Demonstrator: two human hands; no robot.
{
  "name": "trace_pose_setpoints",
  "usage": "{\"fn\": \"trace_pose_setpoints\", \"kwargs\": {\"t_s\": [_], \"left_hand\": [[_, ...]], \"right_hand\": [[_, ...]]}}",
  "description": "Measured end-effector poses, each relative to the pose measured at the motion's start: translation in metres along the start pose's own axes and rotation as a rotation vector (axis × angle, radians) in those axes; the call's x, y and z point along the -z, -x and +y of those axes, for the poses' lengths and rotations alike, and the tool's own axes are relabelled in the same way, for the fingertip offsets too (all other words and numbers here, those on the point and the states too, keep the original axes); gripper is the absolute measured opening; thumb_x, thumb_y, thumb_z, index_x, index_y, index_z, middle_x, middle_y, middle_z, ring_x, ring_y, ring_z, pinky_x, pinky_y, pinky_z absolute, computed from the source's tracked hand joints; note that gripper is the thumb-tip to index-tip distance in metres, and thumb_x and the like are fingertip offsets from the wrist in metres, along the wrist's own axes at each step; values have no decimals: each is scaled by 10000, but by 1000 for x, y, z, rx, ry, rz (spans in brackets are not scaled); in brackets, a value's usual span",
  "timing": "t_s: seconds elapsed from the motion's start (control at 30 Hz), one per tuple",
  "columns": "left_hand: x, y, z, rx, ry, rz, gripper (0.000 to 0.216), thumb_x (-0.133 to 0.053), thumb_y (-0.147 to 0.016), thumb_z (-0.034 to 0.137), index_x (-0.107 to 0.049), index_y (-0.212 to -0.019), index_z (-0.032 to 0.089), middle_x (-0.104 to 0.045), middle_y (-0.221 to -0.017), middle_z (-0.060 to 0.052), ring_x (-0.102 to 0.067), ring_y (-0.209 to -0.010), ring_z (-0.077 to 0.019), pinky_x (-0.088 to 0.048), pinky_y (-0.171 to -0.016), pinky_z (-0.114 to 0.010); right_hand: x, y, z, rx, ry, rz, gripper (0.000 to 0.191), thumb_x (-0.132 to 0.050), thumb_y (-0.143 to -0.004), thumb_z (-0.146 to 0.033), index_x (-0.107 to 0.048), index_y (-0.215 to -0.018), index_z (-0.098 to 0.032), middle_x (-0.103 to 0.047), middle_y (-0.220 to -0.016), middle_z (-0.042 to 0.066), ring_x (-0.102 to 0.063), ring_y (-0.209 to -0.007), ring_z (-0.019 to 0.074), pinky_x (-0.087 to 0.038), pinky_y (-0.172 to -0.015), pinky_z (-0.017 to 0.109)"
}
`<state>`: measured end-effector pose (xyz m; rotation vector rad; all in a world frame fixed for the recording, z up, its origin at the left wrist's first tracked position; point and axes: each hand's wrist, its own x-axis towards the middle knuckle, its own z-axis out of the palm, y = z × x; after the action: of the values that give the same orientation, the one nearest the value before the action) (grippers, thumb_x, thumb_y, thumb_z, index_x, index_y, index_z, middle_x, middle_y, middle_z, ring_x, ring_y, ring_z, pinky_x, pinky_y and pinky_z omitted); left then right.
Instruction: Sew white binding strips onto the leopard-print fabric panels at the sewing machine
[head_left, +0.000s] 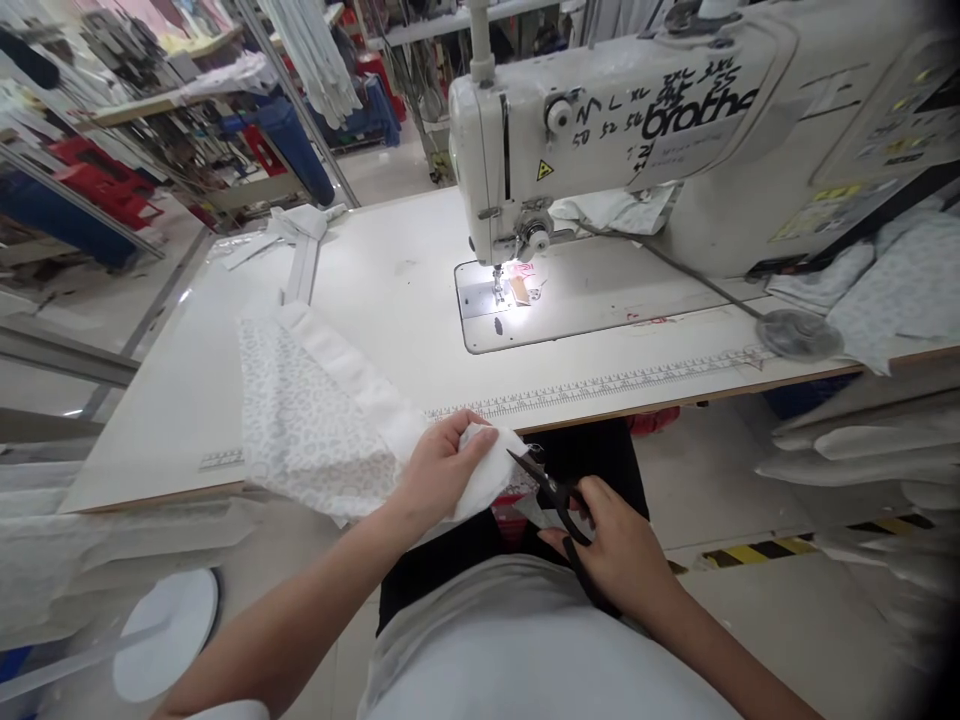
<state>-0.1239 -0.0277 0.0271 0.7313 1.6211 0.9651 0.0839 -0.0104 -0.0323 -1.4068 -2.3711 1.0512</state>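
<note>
My left hand [442,465] pinches the end of a white fabric piece with a pale grey leopard print [315,420], near the front edge of the table. The rest of that cloth spreads leftward over the tabletop, with a plain white band along its upper side. A pair of black scissors [555,490] is in my right hand [619,540], fingers through the handles. Its blade tips point up and left, right at the edge of the held cloth; whether they touch it I cannot tell.
A white sewing machine [600,130] stands across the table [375,250], its lamp lighting the needle plate. A printed ruler [600,385] runs along the front edge. More printed cloth [900,290] and a round grey weight-like disc [799,335] lie at right. Folded white strips [300,240] sit back left.
</note>
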Motion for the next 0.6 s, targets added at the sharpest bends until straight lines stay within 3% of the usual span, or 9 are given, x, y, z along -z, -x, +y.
{"fn": "trace_pose_setpoints", "kwargs": {"t_s": [0.23,0.37,0.47,0.6], "left_hand": [[-9,5,-2,-19,-24,-22,257,-577,-786,426,-512,-773,178,-537,-588,54,-459,-459,-70,-357,-418,-167],[-2,5,7,-189,-304,-10,252,-481,-856,417,-549,-793,182,-586,-632,31,-521,-533,-100,-400,-489,-193],[12,-11,20,-419,-686,59,253,-428,-891,360,-616,-869,192,-664,-749,-2,-600,-670,-145,-445,-604,-236],[31,-54,32,-584,-1117,184,254,-434,-891,329,-592,-1041,199,-686,-869,-31,-624,-757,-196,-449,-657,-294]], "right_hand": [[-16,2,5,-116,-296,-90,300,-529,-810,-434,-405,-647,-214,-517,-628,-11,-496,-586,161,-367,-536,255],[-22,5,12,-92,-361,-71,327,-526,-802,-441,-378,-622,-212,-482,-583,-29,-471,-558,143,-349,-501,232],[-6,1,8,-42,-250,-31,330,-575,-765,-431,-367,-630,-213,-482,-601,-33,-468,-549,137,-351,-497,229],[45,-31,3,5,-1,136,320,-639,-708,-475,-481,-770,-204,-560,-770,23,-537,-654,187,-411,-542,267]]}}
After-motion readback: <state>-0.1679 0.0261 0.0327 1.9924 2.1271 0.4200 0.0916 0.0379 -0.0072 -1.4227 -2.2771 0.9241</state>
